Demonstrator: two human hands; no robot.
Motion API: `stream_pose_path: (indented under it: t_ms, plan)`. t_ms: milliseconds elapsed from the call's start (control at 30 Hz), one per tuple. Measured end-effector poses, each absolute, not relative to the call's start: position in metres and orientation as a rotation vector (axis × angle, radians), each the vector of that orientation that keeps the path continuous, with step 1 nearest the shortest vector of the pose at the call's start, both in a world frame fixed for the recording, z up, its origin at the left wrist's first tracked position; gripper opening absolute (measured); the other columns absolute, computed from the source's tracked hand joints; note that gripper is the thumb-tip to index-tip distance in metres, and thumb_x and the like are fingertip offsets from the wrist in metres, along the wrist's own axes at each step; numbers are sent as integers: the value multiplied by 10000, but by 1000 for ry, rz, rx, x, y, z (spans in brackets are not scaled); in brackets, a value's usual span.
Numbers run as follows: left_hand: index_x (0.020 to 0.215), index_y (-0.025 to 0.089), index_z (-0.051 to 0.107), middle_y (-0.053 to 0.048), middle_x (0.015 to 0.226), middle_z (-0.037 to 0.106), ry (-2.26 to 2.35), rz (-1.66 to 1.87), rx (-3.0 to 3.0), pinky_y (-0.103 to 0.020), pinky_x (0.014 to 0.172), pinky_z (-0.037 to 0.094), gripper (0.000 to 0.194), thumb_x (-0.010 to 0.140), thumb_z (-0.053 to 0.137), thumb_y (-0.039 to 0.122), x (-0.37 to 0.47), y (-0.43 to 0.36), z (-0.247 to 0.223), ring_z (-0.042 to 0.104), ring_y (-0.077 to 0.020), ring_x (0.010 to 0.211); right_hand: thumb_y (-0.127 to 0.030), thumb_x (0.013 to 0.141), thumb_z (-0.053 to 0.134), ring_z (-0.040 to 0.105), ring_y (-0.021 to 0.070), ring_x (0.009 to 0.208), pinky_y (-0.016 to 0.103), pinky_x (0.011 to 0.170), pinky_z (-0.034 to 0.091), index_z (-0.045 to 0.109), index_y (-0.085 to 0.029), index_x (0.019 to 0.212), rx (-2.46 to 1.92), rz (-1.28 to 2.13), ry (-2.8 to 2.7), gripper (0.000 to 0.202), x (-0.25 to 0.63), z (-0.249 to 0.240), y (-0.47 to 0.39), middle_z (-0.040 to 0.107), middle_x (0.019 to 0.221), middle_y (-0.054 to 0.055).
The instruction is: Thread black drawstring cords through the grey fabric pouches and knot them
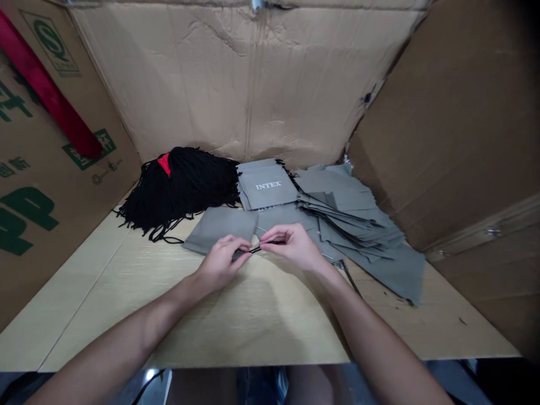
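My left hand [225, 257] is closed in a pinch at the near corner of a flat grey fabric pouch [223, 224], with black cord [255, 250] coming out between its thumb and fingertips. My right hand [291, 244] pinches the same cord a short way to the right. The cord spans the small gap between both hands. Whether the left fingers also grip the pouch's edge, I cannot tell. A thin metal rod [328, 257] shows by the right hand, partly hidden by it.
A large bundle of black cords [185, 180] with a red tie lies at the back left. Beside it is a stack of grey pouches marked INTEX [270, 194]. More grey pouches [354, 208] spread out on the right. Cardboard walls [211, 84] enclose the wooden table [202, 332].
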State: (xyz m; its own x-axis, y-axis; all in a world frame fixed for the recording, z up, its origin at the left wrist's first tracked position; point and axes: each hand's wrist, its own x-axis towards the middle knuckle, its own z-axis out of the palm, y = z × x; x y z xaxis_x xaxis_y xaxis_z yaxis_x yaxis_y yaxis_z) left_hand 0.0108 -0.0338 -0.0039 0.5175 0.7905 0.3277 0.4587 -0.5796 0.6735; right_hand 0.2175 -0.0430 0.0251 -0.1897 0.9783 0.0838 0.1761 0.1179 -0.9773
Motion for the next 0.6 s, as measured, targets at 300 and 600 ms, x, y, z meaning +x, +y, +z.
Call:
stream_pose_path:
  t_ms: [300, 600]
  plan:
    - [912, 231, 715, -33, 889, 735, 1002, 665, 2344, -344, 789, 447, 158, 871, 599, 330, 10, -31, -7, 567, -224, 860, -283, 633, 792, 691, 177, 703, 296, 675, 535, 725, -148, 793, -1285, 1114, -1569, 219, 222, 28, -44, 743, 766, 67]
    - [898, 220, 740, -18, 912, 743, 1133, 607, 2277, -325, 819, 429, 180, 873, 580, 299, 11, -33, 2, 594, -203, 878, -301, 670, 762, 674, 161, 625, 254, 577, 500, 667, -150, 774, -1293, 1202, -1559, 206, 230, 36, -47, 699, 660, 37]
